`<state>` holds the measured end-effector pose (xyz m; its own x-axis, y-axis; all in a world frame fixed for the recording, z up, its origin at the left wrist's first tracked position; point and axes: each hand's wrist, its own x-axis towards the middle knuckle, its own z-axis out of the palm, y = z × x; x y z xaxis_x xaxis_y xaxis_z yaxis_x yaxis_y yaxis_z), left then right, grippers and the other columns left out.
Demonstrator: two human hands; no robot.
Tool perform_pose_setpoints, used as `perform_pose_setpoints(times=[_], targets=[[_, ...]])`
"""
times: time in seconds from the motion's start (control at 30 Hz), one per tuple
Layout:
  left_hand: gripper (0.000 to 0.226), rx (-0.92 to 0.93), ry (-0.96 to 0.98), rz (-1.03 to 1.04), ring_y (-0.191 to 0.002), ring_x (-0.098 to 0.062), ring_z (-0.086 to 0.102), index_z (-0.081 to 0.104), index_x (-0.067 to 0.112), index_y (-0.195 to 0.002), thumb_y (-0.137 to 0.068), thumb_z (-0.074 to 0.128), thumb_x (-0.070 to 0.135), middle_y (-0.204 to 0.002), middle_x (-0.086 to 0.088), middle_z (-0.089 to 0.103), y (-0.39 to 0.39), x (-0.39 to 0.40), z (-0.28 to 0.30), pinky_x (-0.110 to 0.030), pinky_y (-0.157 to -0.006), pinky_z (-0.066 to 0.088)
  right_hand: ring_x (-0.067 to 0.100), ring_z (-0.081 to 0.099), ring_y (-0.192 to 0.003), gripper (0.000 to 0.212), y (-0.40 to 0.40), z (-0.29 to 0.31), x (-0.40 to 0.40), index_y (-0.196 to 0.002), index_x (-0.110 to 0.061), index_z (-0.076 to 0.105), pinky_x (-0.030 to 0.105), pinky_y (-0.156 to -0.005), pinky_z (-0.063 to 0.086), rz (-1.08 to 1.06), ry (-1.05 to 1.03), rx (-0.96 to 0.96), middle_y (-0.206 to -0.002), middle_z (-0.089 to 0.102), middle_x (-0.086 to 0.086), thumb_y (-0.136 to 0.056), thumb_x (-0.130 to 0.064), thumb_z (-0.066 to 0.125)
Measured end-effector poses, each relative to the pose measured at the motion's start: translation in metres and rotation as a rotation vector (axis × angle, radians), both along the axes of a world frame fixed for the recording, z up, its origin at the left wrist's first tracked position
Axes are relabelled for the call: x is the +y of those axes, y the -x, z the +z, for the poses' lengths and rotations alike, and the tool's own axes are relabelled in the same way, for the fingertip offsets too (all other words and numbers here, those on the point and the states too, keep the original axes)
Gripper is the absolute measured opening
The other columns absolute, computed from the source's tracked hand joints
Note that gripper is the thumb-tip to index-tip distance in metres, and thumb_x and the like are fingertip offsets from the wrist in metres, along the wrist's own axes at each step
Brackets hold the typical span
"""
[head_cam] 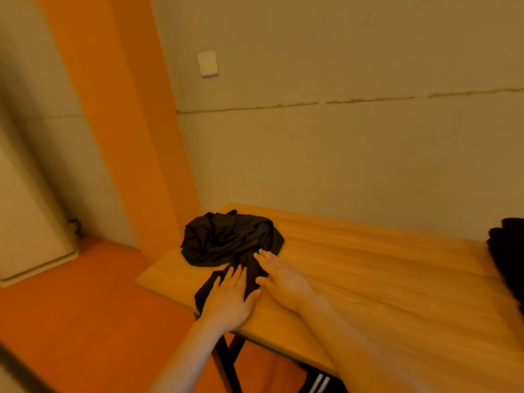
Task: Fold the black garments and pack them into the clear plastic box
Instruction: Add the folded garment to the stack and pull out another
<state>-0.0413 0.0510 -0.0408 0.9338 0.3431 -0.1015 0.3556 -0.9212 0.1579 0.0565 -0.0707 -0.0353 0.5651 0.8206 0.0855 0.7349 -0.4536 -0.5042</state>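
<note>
At the left end of the wooden table (368, 259), a black garment (226, 239) lies in a crumpled heap, with one strip of its cloth trailing toward the near edge and hanging slightly over it. Both hands rest flat on that trailing strip. The left hand (229, 296) lies palm down with its fingers straight and spread, covering the part of the strip nearest the table's edge. The right hand (279, 276) lies just beside it, also flat, its fingers extended toward the heap and its fingertips touching the cloth where the strip joins the bunched mass; neither hand grips anything. Well apart, at the right border of the view, a second dark pile of fabric (507, 251) sits on the table, cut off by the frame. Dark crossed table legs (226, 355) show beneath the near edge. Behind the table stands a grey wall (340, 151) bearing a white switch plate (207, 63), beside an orange pillar (119, 123); the floor (85, 307) is orange too.
</note>
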Motion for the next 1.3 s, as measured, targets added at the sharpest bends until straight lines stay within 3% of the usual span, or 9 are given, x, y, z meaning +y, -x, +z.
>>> perform_pose_setpoints(times=[0.17,0.27,0.37,0.5,0.6,0.77,0.97,1.2,1.3], targets=[[0.111,-0.008,0.042,-0.098,-0.145,-0.011,-0.003,0.002,0.020,-0.151,-0.061,-0.009,0.084,-0.158,0.005,0.001,0.005,-0.007,-0.001,-0.035,-0.117,0.000,0.006,0.011,-0.142,0.064,-0.011,-0.006,-0.027,-0.146,-0.029,0.026,0.034,-0.115,0.004,0.060,0.200,-0.068,-0.154,0.020,-0.011,-0.089,-0.059,0.033],[0.077,-0.084,0.118,-0.094,-0.145,-0.012,0.004,0.011,0.020,-0.151,-0.090,0.033,0.063,-0.158,0.004,0.010,0.007,-0.013,0.005,-0.033,-0.117,0.006,0.004,0.013,-0.142,0.064,-0.018,-0.004,-0.052,-0.144,-0.031,0.028,0.035,-0.115,0.003,0.040,0.248,-0.081,-0.153,0.020,-0.014,-0.088,-0.060,0.034],[0.071,-0.110,0.237,-0.153,-0.144,-0.011,0.010,0.017,0.021,-0.150,-0.092,0.048,0.048,-0.156,0.006,0.016,0.013,-0.028,0.013,-0.027,-0.115,0.015,0.004,0.014,-0.141,0.056,-0.017,-0.001,-0.068,-0.143,-0.031,0.031,0.036,-0.115,0.003,0.010,0.249,-0.062,-0.153,0.021,-0.015,-0.092,-0.052,0.039],[0.052,-0.175,0.548,-0.188,-0.134,-0.006,0.034,0.034,0.024,-0.144,-0.096,0.048,0.036,-0.146,0.007,0.039,0.012,-0.034,0.031,-0.016,-0.100,0.029,0.012,0.022,-0.140,0.049,-0.031,0.007,-0.097,-0.139,-0.028,0.039,0.042,-0.115,0.006,-0.317,0.246,0.009,-0.150,0.033,-0.005,-0.097,-0.049,0.027],[0.043,-0.417,0.286,-0.159,-0.136,-0.008,0.032,0.041,0.022,-0.140,-0.099,0.041,0.034,-0.147,0.006,0.039,-0.009,-0.018,0.040,-0.022,-0.108,0.026,0.019,0.027,-0.138,0.051,-0.026,0.019,-0.104,-0.137,-0.020,0.040,0.044,-0.114,0.012,-0.440,0.208,-0.010,-0.145,0.039,0.003,-0.098,-0.047,0.023],[0.054,-0.055,-0.046,-0.232,-0.146,-0.016,-0.005,0.011,0.029,-0.150,-0.100,0.021,0.046,-0.158,0.006,0.003,-0.055,-0.006,0.025,-0.043,-0.116,-0.002,0.013,0.001,-0.144,0.065,0.010,0.002,-0.072,-0.149,-0.021,0.009,0.039,-0.116,0.003,-0.251,0.297,-0.067,-0.157,0.003,-0.004,-0.095,-0.053,0.029],[0.051,-0.029,-0.047,-0.062,-0.146,-0.017,-0.004,0.004,0.036,-0.149,-0.100,0.013,0.047,-0.158,0.007,-0.003,-0.047,0.042,-0.002,-0.045,-0.116,0.000,0.009,-0.001,-0.144,0.054,-0.035,0.000,-0.144,-0.149,-0.027,0.004,0.042,-0.115,0.000,-0.347,0.392,-0.027,-0.157,-0.002,-0.009,-0.100,-0.041,0.023],[0.052,0.033,-0.077,-0.007,-0.146,-0.021,0.003,0.014,0.031,-0.150,-0.100,0.014,0.047,-0.158,0.004,0.005,-0.043,0.049,0.004,-0.047,-0.116,0.002,0.016,0.010,-0.144,0.052,-0.064,0.013,-0.219,-0.149,-0.027,0.002,0.039,-0.117,0.011,-0.488,0.473,0.049,-0.157,0.004,-0.003,-0.102,-0.029,0.025],[0.053,-0.374,-0.142,-0.074,-0.127,-0.022,0.047,0.060,0.015,-0.125,-0.099,0.021,0.041,-0.136,-0.005,0.053,-0.042,0.019,0.009,-0.041,-0.105,0.035,0.019,0.020,-0.141,0.056,-0.060,0.021,-0.223,-0.149,-0.027,0.005,0.040,-0.114,0.020,-0.512,0.411,0.072,-0.156,0.011,-0.003,-0.100,-0.034,0.031]])
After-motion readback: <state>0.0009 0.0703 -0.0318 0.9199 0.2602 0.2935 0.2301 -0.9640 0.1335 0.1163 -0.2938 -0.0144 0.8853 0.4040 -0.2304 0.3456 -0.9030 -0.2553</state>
